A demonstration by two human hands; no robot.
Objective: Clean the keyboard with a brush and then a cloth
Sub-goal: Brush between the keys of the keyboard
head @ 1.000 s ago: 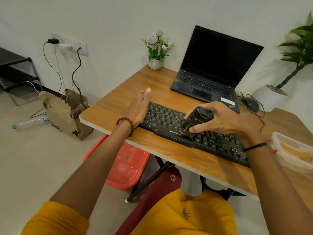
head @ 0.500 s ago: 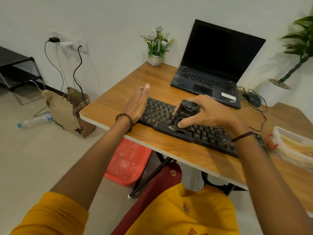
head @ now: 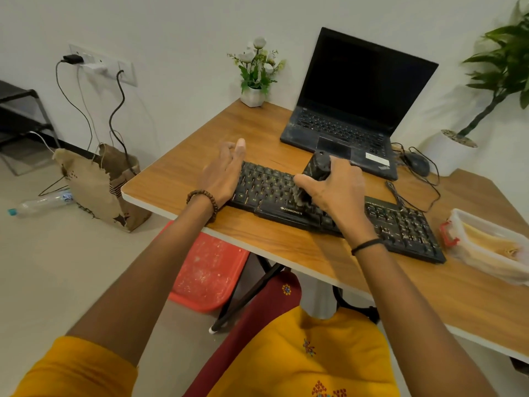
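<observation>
Brush [head: 317, 171] has edged left along the keyboard [head: 400, 222]; right grip [head: 339, 193] holds it, brushing; left grip [head: 223, 171] wide, steadying; remaining keys likely next.

What you've got around on the desk [head: 177, 181] and floor:
Open laptop [head: 357, 110] at the back, screen dark; mouse [head: 416, 164] just right of it; flower pot [head: 253, 81] at the far corner; clear plastic container [head: 486, 247] on your right. On the floor there's a paper bag [head: 94, 181] with a bottle [head: 40, 203] lying beside it.
</observation>
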